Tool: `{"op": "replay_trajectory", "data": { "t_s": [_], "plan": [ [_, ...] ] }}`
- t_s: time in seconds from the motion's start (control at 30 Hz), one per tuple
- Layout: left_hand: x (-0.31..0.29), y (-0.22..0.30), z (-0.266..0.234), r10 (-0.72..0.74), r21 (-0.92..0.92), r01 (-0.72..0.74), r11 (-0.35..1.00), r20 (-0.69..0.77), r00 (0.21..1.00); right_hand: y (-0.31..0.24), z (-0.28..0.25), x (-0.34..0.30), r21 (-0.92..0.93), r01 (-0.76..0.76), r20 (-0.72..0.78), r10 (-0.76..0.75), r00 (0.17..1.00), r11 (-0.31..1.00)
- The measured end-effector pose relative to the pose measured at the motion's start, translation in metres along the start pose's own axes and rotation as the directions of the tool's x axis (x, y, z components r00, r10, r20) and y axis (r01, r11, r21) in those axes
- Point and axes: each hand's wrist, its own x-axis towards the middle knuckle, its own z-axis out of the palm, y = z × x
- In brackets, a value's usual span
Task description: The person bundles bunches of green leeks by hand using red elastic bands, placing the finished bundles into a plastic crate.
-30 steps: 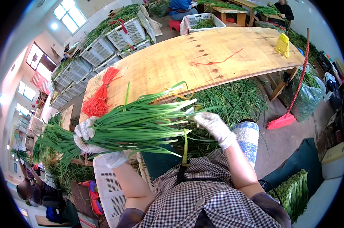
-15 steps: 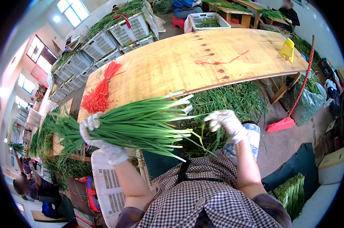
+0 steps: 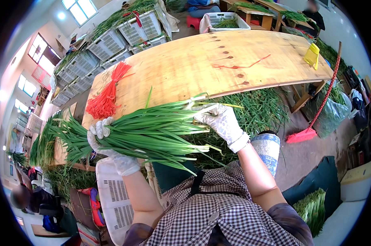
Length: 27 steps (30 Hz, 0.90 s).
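Note:
A large bunch of garlic chives [image 3: 152, 127] lies sideways in front of me at the table's near edge. Its pale stem ends point right and its leaf tips spread left. My left hand [image 3: 100, 133], in a white glove, is wrapped round the leafy part. At the stem ends, my right hand [image 3: 218, 120], gloved too, pinches some of the upper stalks; its fingertips are partly hidden among them. A bundle of red ties [image 3: 109, 92] rests on the wooden table [image 3: 173, 61] just beyond my left hand. One loose red tie [image 3: 238, 67] lies farther right.
On the table's right end stands a yellow plastic object [image 3: 311, 54]. Cut greens [image 3: 255, 108] are heaped below the table. A red broom [image 3: 302, 136] leans at the right. White crates [image 3: 140, 30] are stacked at the back left, and another crate [image 3: 113, 197] sits by my left arm. Other people are around.
My right hand has moved left from beside the bunch onto its stem ends and closed there. The left hand keeps its hold on the leaves.

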Motion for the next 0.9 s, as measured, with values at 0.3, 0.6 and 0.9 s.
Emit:
{"op": "replay_trajectory", "data": {
  "t_s": [0.3,0.6,0.9],
  "plan": [
    [0.005,0.018,0.012,-0.045,-0.048,0.057,0.997,0.222,0.974,0.035,-0.031,-0.005,0.197,-0.046,-0.308,0.106,0.946,0.979],
    [-0.001,0.010,0.005,-0.052,-0.062,0.068,0.996,0.222,0.974,-0.004,0.024,-0.035,0.181,0.065,-0.015,-0.063,0.998,0.981],
    [0.002,0.035,-0.008,0.037,-0.194,-0.006,0.981,0.154,0.987,0.039,-0.074,-0.031,-0.622,-0.419,-0.271,0.320,0.908,0.661]
  ]
}}
